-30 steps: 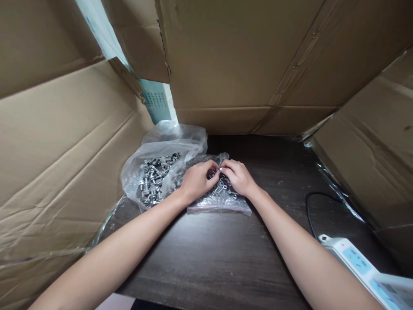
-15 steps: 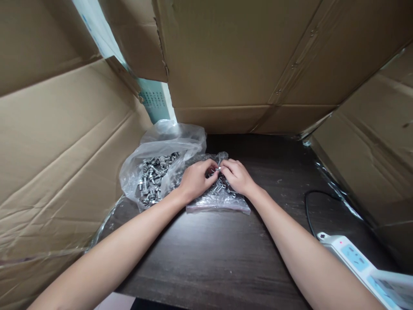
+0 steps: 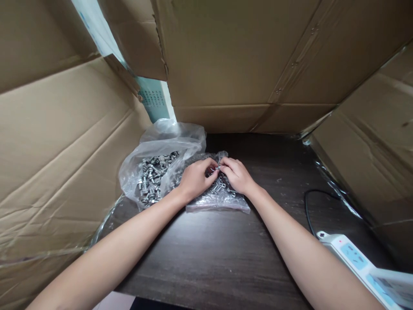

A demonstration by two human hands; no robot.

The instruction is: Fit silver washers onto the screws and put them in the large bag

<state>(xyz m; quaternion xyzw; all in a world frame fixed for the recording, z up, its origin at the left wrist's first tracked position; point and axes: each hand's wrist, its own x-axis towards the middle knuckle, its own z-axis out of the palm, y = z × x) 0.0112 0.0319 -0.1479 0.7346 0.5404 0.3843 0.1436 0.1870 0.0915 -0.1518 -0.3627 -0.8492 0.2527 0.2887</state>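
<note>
My left hand (image 3: 197, 177) and my right hand (image 3: 236, 174) meet over a clear zip bag (image 3: 217, 206) of loose small bolts (image 3: 219, 186) and nuts. Between their fingertips is a small shiny metal bolt (image 3: 217, 168). My left thumb and forefinger close on one end of it, and my right thumb and forefinger pinch the other end. Whether a nut sits on the bolt is too small to make out. Just left of my left hand, an open plastic bag (image 3: 129, 170) holds a heap of larger flanged bolts (image 3: 153, 176).
Everything lies on a dark wood-grain table (image 3: 200, 258). Cardboard walls (image 3: 238, 64) enclose the left, back and right. A white power strip (image 3: 355, 258) with a black cable (image 3: 306, 211) lies at the right, beside my right forearm.
The fingertips have shifted slightly around the small bolt, which looks turned a little. Both hands stay in the same place, and the bags have not moved.
</note>
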